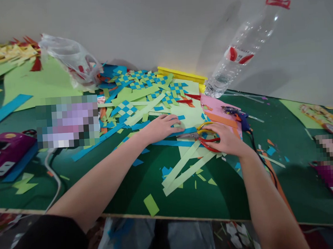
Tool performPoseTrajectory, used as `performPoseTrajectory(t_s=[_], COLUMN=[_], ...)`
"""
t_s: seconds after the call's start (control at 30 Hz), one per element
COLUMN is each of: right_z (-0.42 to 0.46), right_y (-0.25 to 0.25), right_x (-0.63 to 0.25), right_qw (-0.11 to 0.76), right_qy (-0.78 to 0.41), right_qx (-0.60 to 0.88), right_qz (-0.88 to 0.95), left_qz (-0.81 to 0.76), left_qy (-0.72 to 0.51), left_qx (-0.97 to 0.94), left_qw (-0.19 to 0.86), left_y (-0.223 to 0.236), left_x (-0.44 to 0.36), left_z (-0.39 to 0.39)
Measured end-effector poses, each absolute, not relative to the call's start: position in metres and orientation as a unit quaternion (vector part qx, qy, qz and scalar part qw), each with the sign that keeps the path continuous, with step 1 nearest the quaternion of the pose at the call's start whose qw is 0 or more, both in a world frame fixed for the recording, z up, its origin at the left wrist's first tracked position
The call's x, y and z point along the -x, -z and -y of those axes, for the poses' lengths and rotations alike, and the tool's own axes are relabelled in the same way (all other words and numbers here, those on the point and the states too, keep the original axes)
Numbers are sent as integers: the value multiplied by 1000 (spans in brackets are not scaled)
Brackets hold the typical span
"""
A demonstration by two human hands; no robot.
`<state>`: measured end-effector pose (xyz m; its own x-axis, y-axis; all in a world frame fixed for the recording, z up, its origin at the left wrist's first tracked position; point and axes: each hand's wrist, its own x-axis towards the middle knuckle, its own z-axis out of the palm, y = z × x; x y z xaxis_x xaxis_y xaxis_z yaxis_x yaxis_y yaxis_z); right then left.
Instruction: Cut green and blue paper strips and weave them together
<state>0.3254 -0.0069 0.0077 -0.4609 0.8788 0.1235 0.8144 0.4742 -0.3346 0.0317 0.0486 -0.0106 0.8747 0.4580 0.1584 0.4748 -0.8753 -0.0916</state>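
Observation:
My left hand (161, 128) lies palm down over paper strips, its fingers stretched to the right and slightly apart. A blue paper strip (188, 131) runs from beside its fingertips toward the scissors. My right hand (226, 139) grips scissors (204, 141) with red and yellow handles, the blades pointing left toward my left hand. Part of the handles is hidden by my fingers. Another blue strip (170, 143) lies just below the blades. Two long pale green strips (183, 166) slant away beneath the scissors, near a pale green sheet (186, 110).
Woven blue-and-green paper pieces (137, 79) are heaped at the back, beside a plastic bag (69, 57). A clear bottle (241, 48) stands against the wall. A blue glue gun (241, 120) lies right; its cord trails forward. A purple power socket (11, 152) is left.

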Motion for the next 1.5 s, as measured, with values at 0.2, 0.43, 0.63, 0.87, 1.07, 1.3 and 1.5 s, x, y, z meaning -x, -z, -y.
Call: performPoseTrajectory(t_s=[0.2,0.43,0.63,0.87,1.07,1.3,1.5], right_z=[8,9,11,13,13,13,14], right_y=[-7,-8,-7,-9,-7,-10,-8], right_x=[-323,-320,-311,-313,-307,-308,-303], right_qw=[142,137,140,136,126,126,124], right_qy=[-116,-114,-111,-125,-118,-121,-108], right_qx=[494,496,480,479,484,471,478], right_qz=[850,850,859,858,858,864,863], left_qz=[239,239,245,239,242,244,242], left_qy=[69,73,65,61,57,63,72], left_qx=[966,966,965,966,966,965,965], left_qw=[73,63,65,73,74,72,68], left_y=[12,11,12,13,12,12,15], left_x=[-31,-31,-31,-31,-32,-31,-32], left_z=[-50,-50,-50,-51,-50,-50,-51])
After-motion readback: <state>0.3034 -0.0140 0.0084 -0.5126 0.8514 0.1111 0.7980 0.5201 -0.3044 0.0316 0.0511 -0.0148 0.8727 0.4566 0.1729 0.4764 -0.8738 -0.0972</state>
